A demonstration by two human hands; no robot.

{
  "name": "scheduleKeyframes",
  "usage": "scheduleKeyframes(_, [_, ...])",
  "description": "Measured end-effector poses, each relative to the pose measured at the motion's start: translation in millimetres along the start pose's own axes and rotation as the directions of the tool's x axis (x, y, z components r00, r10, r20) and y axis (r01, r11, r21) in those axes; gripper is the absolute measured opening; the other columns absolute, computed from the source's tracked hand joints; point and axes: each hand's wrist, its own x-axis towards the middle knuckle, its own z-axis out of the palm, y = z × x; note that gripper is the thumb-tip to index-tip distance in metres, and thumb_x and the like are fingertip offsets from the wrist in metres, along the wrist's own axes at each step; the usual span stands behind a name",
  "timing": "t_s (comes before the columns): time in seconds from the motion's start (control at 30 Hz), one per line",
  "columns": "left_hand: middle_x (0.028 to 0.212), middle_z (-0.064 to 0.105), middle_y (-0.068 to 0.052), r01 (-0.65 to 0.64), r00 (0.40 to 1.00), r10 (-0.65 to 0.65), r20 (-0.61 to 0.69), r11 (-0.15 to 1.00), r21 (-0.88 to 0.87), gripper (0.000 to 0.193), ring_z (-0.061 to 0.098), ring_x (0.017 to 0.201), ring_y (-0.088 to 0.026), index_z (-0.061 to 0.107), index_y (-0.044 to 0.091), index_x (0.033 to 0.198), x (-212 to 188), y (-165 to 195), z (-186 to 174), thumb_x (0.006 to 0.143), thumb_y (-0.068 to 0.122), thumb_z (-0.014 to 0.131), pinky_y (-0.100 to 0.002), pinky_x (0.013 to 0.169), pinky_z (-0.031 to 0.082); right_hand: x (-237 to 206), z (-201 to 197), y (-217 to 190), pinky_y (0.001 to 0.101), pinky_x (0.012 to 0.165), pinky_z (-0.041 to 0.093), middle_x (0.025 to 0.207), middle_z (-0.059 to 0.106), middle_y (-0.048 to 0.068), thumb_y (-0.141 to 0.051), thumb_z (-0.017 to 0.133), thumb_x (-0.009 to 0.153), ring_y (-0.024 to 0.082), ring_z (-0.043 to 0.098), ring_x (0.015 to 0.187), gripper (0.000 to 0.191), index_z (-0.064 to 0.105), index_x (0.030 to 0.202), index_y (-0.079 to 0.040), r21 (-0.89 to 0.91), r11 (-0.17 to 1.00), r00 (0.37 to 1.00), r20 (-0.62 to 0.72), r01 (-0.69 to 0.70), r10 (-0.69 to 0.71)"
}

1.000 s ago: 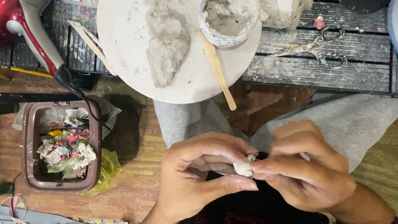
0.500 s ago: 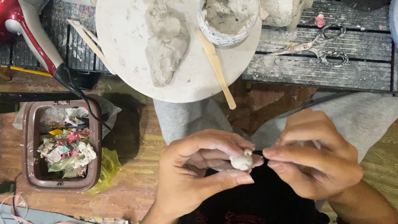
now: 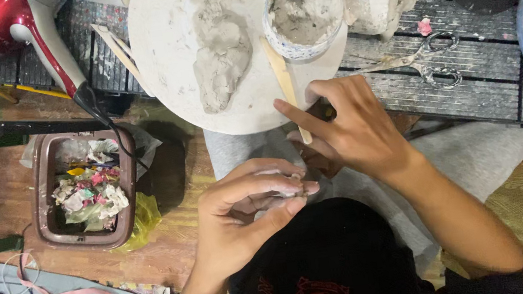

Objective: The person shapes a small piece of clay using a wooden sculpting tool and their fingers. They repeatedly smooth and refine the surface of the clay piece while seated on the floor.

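- The right hand (image 3: 356, 132) has let go of the small clay lump (image 3: 286, 187), now open, fingers reaching the wooden stick (image 3: 285, 84) by the round board (image 3: 163, 52).
- The left hand (image 3: 249, 211) alone pinches the lump above the lap.

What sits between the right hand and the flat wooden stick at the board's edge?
Nothing visible. The right hand is spread just below the round white board, index fingertip beside the flat wooden stick. The left hand pinches a small grey clay piece lower down, out of the way.
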Motion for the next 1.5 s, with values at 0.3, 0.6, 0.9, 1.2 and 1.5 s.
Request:
scheduleKeyframes(0.3, [0.13,0.068,-0.025,0.047,0.999,-0.048,0.0,0.987,-0.153,0.036,0.073,0.119,-0.035,0.062,-0.008,0.13,-4,-2,-8,0.095,-0.016,0.07,-0.044,0.105,0.063,-53,6,-4,0.0385,0.063,0.063,0.101,0.072,0.018,-0.01,0.054,0.112,0.025,0.074,0.085,0.016,0.064,0.119,0.0,0.703,0.711,0.746,-0.471,-0.006,0.471])
scheduleKeyframes(0.6, [0.131,0.067,-0.026,0.035,0.997,-0.022,0.073,0.983,-0.181,0.035,0.074,0.118,-0.035,0.066,-0.007,0.127,-5,1,4,0.094,-0.017,0.072,-0.044,0.099,0.067,-126,-52,-38,0.0241,0.041,0.047,0.059,0.063,-0.002,-0.017,0.064,0.099,0.003,0.056,0.047,0.01,0.067,0.096,-0.008,0.877,0.47,0.69,-0.403,0.101,0.602])
scheduleKeyframes(0.9, [0.127,0.073,-0.022,-0.105,0.99,0.092,0.106,0.987,0.119,0.03,0.077,0.112,-0.028,0.073,-0.003,0.119,-3,9,10,0.09,-0.011,0.081,-0.035,0.097,0.067,-130,-81,-57,0.0346,0.054,0.051,0.076,0.063,0.006,-0.025,0.058,0.103,0.014,0.058,0.064,0.022,0.06,0.1,-0.004,0.804,0.591,0.861,-0.258,-0.06,0.438])
scheduleKeyframes(1.2, [0.122,0.074,-0.021,-0.185,0.976,0.168,0.142,0.975,0.122,0.033,0.077,0.112,-0.027,0.073,0.003,0.122,-2,6,9,0.092,-0.007,0.083,-0.035,0.1,0.067,-120,-82,-63,0.0337,0.052,0.051,0.076,0.064,0.006,-0.024,0.061,0.102,0.015,0.06,0.065,0.02,0.061,0.1,-0.004,0.808,0.584,0.837,-0.264,-0.08,0.48])
scheduleKeyframes(1.5, [0.121,0.075,-0.019,-0.181,0.978,0.158,0.139,0.969,0.166,0.033,0.078,0.112,-0.026,0.074,0.004,0.121,-1,7,8,0.091,-0.005,0.085,-0.033,0.098,0.067,-127,-77,-63,0.032,0.051,0.051,0.077,0.065,0.006,-0.022,0.062,0.102,0.014,0.061,0.065,0.018,0.063,0.1,-0.004,0.832,0.553,0.824,-0.275,-0.055,0.495])
